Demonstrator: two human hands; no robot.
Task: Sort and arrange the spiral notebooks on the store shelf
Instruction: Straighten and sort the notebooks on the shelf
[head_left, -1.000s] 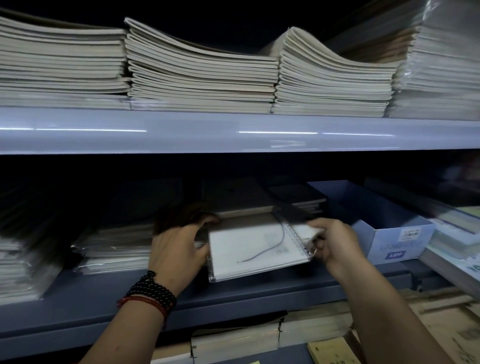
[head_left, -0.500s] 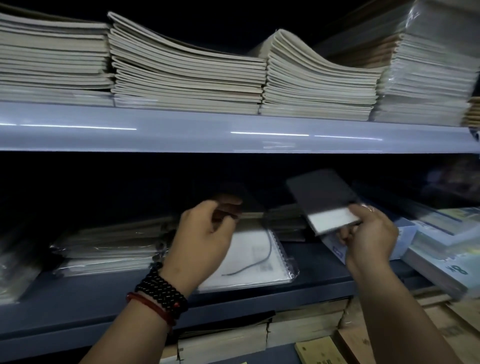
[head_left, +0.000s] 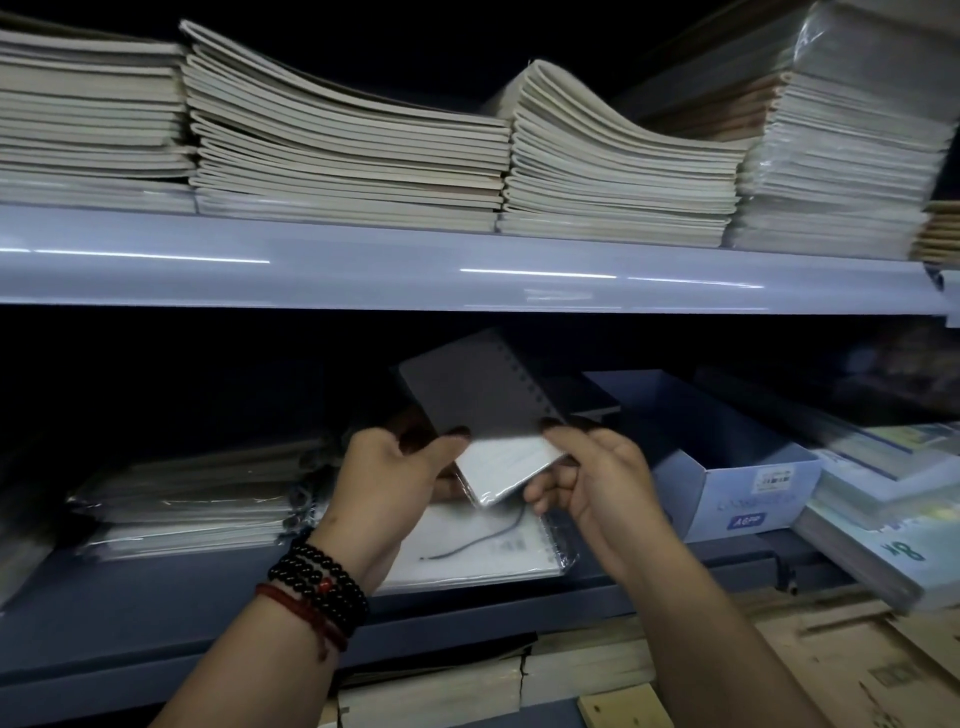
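Note:
A small spiral notebook (head_left: 483, 405) in clear wrap, dark at the top and white near its lower end, is held tilted above the middle shelf (head_left: 156, 597). My left hand (head_left: 395, 467) grips its left edge with the thumb on top. My right hand (head_left: 597, 478) grips its right lower corner, fingertips on the cover. Under it a larger white spiral notebook (head_left: 493, 551) with a dark cord mark lies flat on the shelf, partly hidden by my left wrist. To its left sits a low stack of wrapped notebooks (head_left: 182, 504).
An open blue-grey box (head_left: 737, 483) stands right of my hands. Wrapped pads (head_left: 883, 509) lie at the far right. The upper shelf (head_left: 467, 270) carries several tall stacks of thin notebooks (head_left: 343, 140). Below are cardboard and more stacked books (head_left: 571, 670).
The small notebook, lifted by my right hand off the white one, has moved left to the centre. My left hand has come off the white notebook and taken hold of its left edge.

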